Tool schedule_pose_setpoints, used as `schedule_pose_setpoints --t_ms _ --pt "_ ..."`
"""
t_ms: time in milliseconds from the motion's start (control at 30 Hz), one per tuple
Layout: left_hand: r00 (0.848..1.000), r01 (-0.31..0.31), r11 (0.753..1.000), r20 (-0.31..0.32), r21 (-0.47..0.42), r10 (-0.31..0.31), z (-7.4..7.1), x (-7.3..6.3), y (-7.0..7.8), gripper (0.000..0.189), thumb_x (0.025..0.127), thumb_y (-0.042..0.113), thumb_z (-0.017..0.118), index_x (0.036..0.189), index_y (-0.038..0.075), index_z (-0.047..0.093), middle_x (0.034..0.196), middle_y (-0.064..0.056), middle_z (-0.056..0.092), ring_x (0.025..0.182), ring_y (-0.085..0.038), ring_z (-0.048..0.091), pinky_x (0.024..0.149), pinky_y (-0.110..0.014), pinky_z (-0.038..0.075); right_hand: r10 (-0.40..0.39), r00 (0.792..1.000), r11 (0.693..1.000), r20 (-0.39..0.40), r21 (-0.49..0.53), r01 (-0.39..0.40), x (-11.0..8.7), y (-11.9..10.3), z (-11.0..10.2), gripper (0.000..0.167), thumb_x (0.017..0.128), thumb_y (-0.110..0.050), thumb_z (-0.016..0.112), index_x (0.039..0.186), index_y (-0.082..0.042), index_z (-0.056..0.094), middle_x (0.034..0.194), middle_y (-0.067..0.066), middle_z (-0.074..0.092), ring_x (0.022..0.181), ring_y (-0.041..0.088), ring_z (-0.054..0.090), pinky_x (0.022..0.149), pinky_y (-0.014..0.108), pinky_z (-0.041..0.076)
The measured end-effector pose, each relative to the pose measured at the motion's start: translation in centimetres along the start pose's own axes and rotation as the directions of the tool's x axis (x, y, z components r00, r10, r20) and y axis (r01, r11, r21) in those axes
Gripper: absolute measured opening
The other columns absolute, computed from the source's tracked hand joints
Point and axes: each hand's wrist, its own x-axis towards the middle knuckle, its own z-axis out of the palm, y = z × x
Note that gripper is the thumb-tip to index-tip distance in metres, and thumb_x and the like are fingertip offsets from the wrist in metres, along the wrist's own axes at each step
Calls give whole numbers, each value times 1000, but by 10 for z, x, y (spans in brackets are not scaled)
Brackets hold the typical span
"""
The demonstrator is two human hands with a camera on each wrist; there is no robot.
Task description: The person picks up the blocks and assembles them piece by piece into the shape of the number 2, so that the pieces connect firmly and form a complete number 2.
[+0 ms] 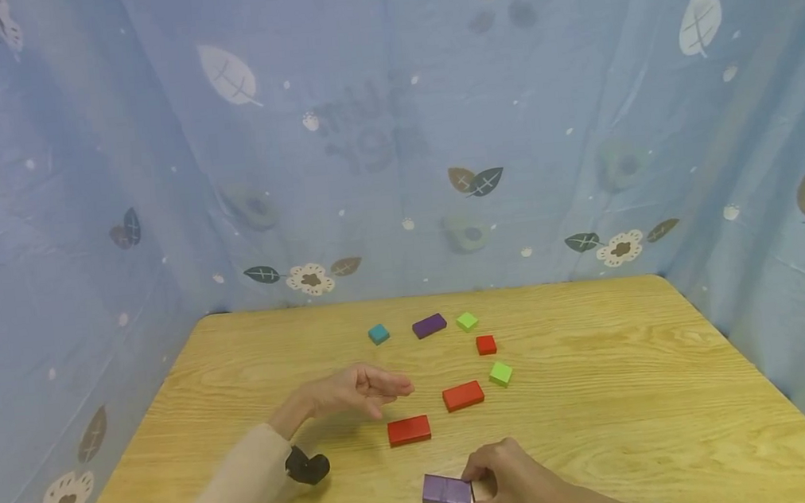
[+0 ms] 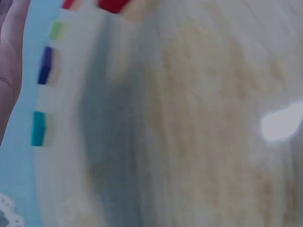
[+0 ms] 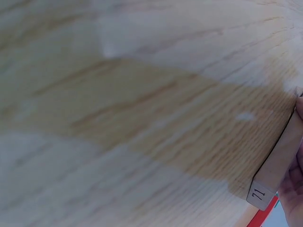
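My right hand (image 1: 516, 483) pinches the right end of a purple rectangular block (image 1: 447, 493) near the front of the table. In the right wrist view, a pale block face (image 3: 279, 163) with a dark edge and printed marks on its end lies against the fingers. My left hand (image 1: 357, 391) hovers over the table with fingers loosely extended and nothing in them. Right of it lie two red rectangular blocks, a nearer one (image 1: 409, 431) and a farther one (image 1: 463, 396). The left wrist view shows only part of the left hand (image 2: 10, 61) at its edge.
Farther back lie a blue block (image 1: 379, 334), a dark purple block (image 1: 429, 326), a green block (image 1: 467, 322), a small red block (image 1: 486, 346) and another green block (image 1: 501, 375). The wooden table (image 1: 639, 406) meets a blue patterned curtain (image 1: 400, 228) on three sides.
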Motion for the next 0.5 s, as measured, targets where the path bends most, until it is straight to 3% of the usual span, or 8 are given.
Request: schedule_pose_setpoints --t_ms 200,500 --pt "994 77 996 85 -47 -72 7 10 -9 65 87 1 67 141 -13 32 148 -26 29 138 -21 33 115 -37 24 -14 1000 1000 0 -3 14 0 0 0 21 75 -17 81 90 -8 71 86 -8 69 77 -5 57 65 13 50" --pt "990 100 994 101 32 -103 20 16 -21 65 82 -14 64 141 -9 36 150 -19 30 141 -21 27 115 -32 21 9 1000 1000 8 5 -9 -1 0 -1 21 76 -19 80 91 -8 71 88 -9 68 78 -5 56 67 15 51"
